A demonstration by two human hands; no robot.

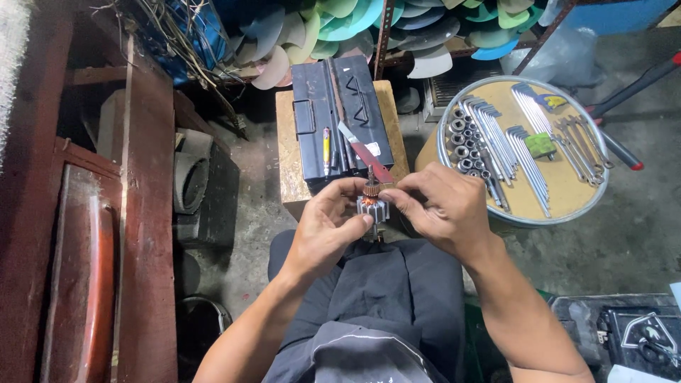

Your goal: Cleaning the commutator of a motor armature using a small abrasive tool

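black metal toolbox (340, 117) on wooden block | round tray (567, 202) of wrenches, sockets | fan blades (369, 28)

wooden block (289, 142) | carries dark metal toolbox (340, 113) | round tray (567, 191), right of toolbox | carries sockets (464, 142), hex keys (528, 152), wrenches (585, 145)

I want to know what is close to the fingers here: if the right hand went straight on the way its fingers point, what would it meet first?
The right hand points leftward, fingertips at the small motor armature. Straight on, it would meet that armature first, then the left hand holding it, though depth is hard to judge.
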